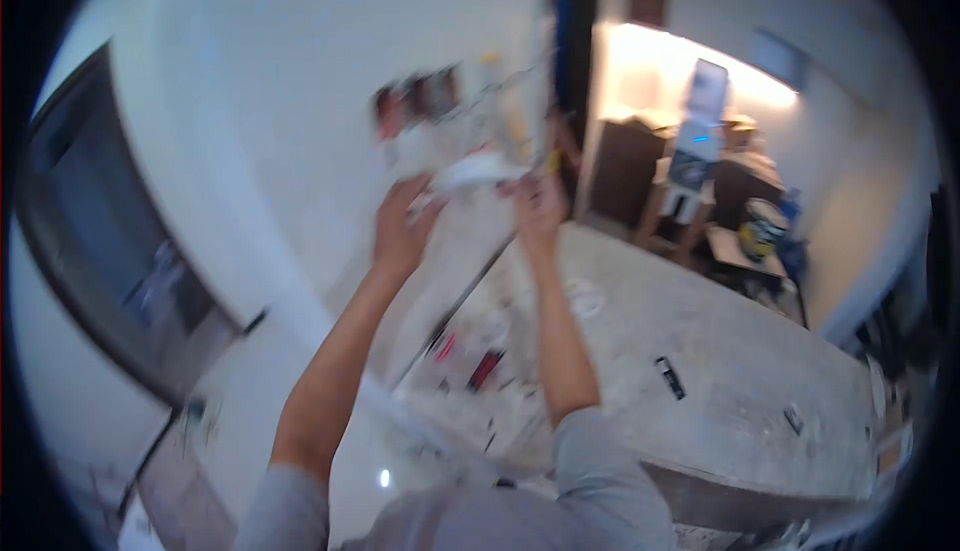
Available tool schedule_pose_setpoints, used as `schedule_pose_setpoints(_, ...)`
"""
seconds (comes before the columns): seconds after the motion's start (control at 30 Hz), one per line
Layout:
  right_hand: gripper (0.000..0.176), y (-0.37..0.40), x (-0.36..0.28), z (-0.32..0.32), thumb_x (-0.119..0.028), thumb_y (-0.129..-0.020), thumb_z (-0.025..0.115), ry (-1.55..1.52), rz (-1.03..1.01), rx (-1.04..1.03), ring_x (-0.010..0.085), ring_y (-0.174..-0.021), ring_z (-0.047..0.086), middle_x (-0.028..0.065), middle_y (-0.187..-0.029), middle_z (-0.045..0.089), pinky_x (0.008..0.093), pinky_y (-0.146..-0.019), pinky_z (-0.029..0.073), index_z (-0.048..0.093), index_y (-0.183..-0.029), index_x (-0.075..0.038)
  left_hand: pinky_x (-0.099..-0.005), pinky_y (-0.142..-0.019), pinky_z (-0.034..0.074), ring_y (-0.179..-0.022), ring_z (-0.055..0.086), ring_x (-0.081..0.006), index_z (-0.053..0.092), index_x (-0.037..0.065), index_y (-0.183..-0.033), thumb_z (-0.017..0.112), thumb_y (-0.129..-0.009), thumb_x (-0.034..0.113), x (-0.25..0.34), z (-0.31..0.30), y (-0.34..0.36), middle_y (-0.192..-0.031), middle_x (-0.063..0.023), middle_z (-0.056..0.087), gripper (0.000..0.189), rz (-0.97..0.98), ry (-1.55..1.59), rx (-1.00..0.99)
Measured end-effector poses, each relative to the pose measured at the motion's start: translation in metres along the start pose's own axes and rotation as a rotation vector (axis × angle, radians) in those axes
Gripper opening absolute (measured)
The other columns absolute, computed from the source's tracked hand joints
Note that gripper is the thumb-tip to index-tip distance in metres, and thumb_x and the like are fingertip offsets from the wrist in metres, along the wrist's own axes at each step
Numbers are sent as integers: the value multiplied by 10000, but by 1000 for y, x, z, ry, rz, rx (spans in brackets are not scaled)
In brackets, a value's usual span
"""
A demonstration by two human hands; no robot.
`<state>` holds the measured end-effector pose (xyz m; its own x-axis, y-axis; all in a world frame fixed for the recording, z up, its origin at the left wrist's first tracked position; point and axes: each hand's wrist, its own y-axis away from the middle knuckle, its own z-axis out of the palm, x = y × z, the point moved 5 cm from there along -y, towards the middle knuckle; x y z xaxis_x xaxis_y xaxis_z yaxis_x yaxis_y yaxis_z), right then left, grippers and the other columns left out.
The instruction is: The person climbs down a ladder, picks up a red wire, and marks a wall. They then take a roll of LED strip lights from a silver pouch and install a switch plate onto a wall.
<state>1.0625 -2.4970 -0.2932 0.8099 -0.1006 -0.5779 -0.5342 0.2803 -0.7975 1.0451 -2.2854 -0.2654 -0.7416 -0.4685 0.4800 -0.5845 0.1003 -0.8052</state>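
Note:
A white, elongated piece [475,170], smeared by motion, is held up before the wall between my two hands. My left hand [402,221] is at its left end, thumb and fingers bent around the edge. At the other end my right hand [538,203] pinches it with the fingertips. Behind and above the piece, the wall has a row of dark and reddish recessed boxes [415,103]. A yellow item [490,59] and thin wires show to their right, too blurred to name.
Below my arms is a dusty pale surface [640,321] bearing a red-and-black object [486,370], a pink item [445,348], a black object [670,378] and scraps. A dark doorway [120,221] is at left. A wooden stool [670,213] and a bucket [763,229] stand at back right.

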Motion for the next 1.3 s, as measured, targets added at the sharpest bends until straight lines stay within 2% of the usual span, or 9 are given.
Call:
schedule_pose_setpoints(0.07,200,6,24,0,-106,-913,587,-51,0,63,127,-846,597,40,-853,591,269,-745,488,551,-1086,-12,-334,-713,512,-964,612,-240,609,44,-1167,696,-826,132,-3,3,0,-1077,-113,623,363,29,36,8)
schedule_pose_setpoints(0.1,198,6,17,7,-72,-895,612,-339,70,20,122,-837,598,40,-843,591,263,-753,490,564,-1077,-11,-334,-710,512,-951,612,-248,620,35,-1134,691,-821,92,3,1,-2,-1062,-116,626,326,69,29,3)
schedule_pose_setpoints(0.13,190,10,19,5,-38,-880,630,-5,41,35,116,-874,612,53,-889,606,251,-772,500,583,-1062,-8,-335,-703,511,-936,611,-254,626,29,-1099,682,-824,73,-2,-1,0,-1052,-124,626,283,128,-4,8)
schedule_pose_setpoints(0.3,210,17,-14,15,-15,-868,643,-133,17,-12,124,-911,631,74,-982,620,245,-814,510,591,-1070,6,-338,-716,501,-915,606,-273,626,12,-1075,659,-837,58,7,-4,3,-1048,-139,620,244,109,-35,12)
schedule_pose_setpoints(0.5,214,21,-15,15,-15,-880,629,-172,16,-29,145,-931,637,95,-1024,611,254,-828,515,582,-1086,20,-367,-754,505,-896,609,-303,641,-9,-1024,669,-808,8,12,-6,1,-994,-150,633,219,274,-145,66)
schedule_pose_setpoints(0.6,212,21,-10,15,-19,-887,624,-204,28,-36,153,-936,640,94,-1039,606,256,-828,517,581,-1091,19,-379,-767,504,-888,614,-306,647,-12,-1005,673,-798,-6,11,-5,1,-973,-149,640,208,272,-133,63)
schedule_pose_setpoints(1.07,284,19,-30,6,2,-846,659,-57,-41,-12,143,-887,645,97,-1023,612,258,-788,526,588,-1122,-4,-375,-736,507,-836,626,-296,659,-1,-966,675,-833,78,29,-1,1,-922,-150,643,155,344,-177,83)
schedule_pose_setpoints(1.1,304,19,-29,5,8,-857,650,-64,0,-39,129,-928,633,88,-1053,609,252,-854,518,573,-1151,7,-373,-746,506,-848,626,-293,658,2,-963,668,-839,74,27,1,1,-929,-145,642,144,341,-168,80)
schedule_pose_setpoints(1.3,253,17,-21,-2,-17,-845,667,62,-53,-14,128,-852,621,71,-956,630,260,-774,504,605,-1090,-20,-393,-801,496,-907,621,-314,649,5,-983,677,-817,55,20,5,1,-954,-144,644,175,292,-104,64)
